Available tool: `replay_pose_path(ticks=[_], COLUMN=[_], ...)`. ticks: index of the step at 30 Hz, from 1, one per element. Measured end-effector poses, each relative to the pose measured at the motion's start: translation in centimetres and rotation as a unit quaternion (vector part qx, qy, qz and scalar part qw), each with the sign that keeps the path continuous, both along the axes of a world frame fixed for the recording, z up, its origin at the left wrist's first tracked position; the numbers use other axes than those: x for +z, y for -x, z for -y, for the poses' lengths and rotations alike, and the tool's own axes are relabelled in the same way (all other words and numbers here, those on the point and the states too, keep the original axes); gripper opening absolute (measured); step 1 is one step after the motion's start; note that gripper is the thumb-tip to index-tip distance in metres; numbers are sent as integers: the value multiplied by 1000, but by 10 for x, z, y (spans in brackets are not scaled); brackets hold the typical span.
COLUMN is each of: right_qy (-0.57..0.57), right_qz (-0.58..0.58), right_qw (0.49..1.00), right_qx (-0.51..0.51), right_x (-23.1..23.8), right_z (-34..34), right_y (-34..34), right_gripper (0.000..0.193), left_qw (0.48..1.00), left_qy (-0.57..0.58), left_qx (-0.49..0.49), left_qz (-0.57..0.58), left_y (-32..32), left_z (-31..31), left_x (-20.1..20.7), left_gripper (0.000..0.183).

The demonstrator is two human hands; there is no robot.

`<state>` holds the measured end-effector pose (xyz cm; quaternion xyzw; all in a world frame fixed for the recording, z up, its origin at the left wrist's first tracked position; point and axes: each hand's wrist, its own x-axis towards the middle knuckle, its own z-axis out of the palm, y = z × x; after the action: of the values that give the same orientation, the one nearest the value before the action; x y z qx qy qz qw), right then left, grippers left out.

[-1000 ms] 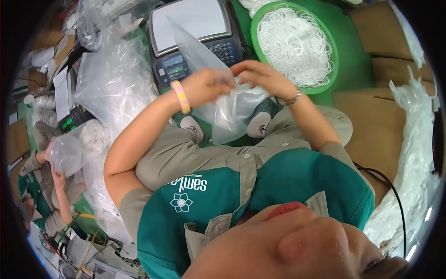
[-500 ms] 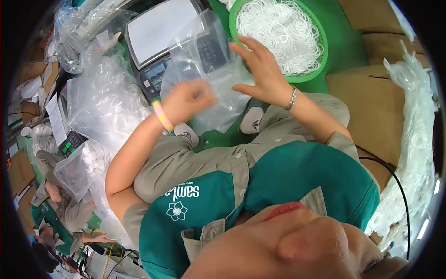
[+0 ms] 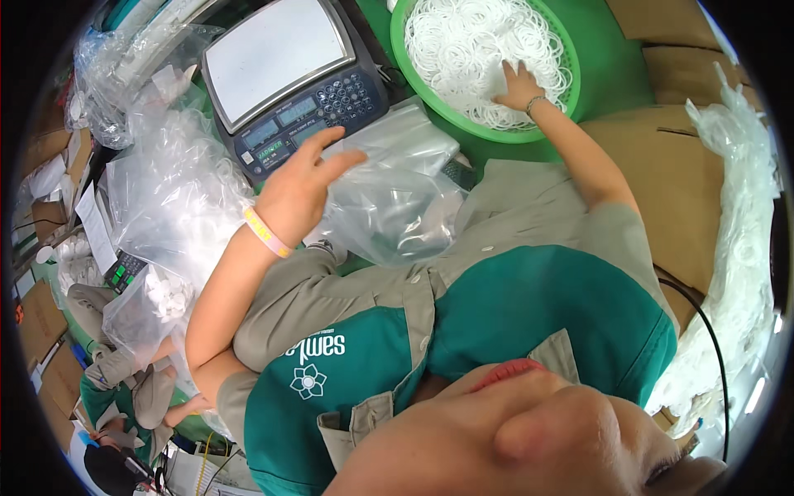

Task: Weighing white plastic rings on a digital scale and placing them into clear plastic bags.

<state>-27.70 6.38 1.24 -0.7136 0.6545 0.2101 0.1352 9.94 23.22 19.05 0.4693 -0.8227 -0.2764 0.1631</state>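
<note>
The person has two hands in view, apart from each other. The left hand (image 3: 298, 186), with one pink-and-yellow wristband (image 3: 266, 234) at its wrist, is released, its fingers spread and slightly bent near the front edge of one scale (image 3: 277, 62); whether a fingertip touches anything cannot be told. The right hand (image 3: 521, 89), with one metal bracelet (image 3: 535, 102), reaches down into one round green basket (image 3: 465, 129), its fingers among the white rings (image 3: 455, 50); whether they are clenched on any cannot be told. The rings fill the basket in a loose pile, far too many and too tangled to count. Clear plastic (image 3: 401, 211) lies over the person's lap, between the scale and the legs, at least one bag; the overlapping layers make the exact number unclear. The scale has one broad pale pan and a keypad with small displays on the side facing the person. To the left is one large heap of clear plastic (image 3: 178, 161), beside a second keypad device (image 3: 126, 271). One co-worker (image 3: 103, 405) sits at the lower left. At the right stand at least three cardboard boxes (image 3: 653, 174).
</note>
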Motion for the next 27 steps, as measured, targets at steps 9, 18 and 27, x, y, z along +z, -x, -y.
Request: replay_pose_path(ticks=[9,18,27], right_qy=[20,-72,47], right_qz=[-113,-141,-24], right_qw=[987,987,998], right_qx=[-110,-22,43], right_x=[-21,-39,-41], right_z=[8,2,67], right_y=[22,5,57], right_gripper=[100,108,45], left_qw=[993,998,992], left_qy=[-24,28,73], left_qx=[-46,-45,71], left_qz=[-108,-16,70], left_y=[10,19,17], left_z=[14,23,28], left_x=[-1,-7,-11], left_gripper=[33,17,13])
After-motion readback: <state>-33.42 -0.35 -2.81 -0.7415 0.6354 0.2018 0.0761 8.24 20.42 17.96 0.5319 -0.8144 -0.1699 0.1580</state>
